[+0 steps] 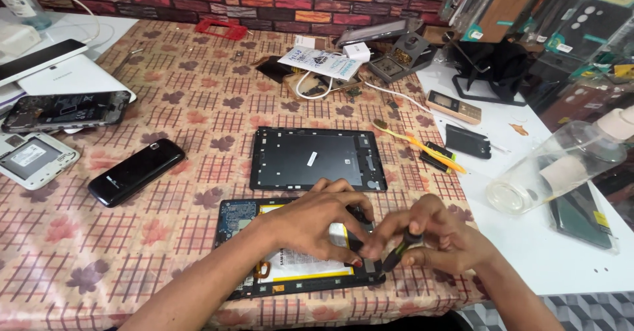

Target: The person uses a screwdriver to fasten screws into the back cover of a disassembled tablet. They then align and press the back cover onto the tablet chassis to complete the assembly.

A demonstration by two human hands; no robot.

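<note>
Opened tablet [290,265] lies at the near edge of the patterned tablecloth [198,106], back off, battery and circuit board exposed. Left hand [317,222] presses down on it, fingers spread and curled over the battery, gripping nothing. Right hand [429,235] is closed around a small black-handled tool [399,252], tip down at the tablet's right edge. Removed tablet back cover [317,159] lies just beyond. Black phone [135,171] sits well left.
</note>
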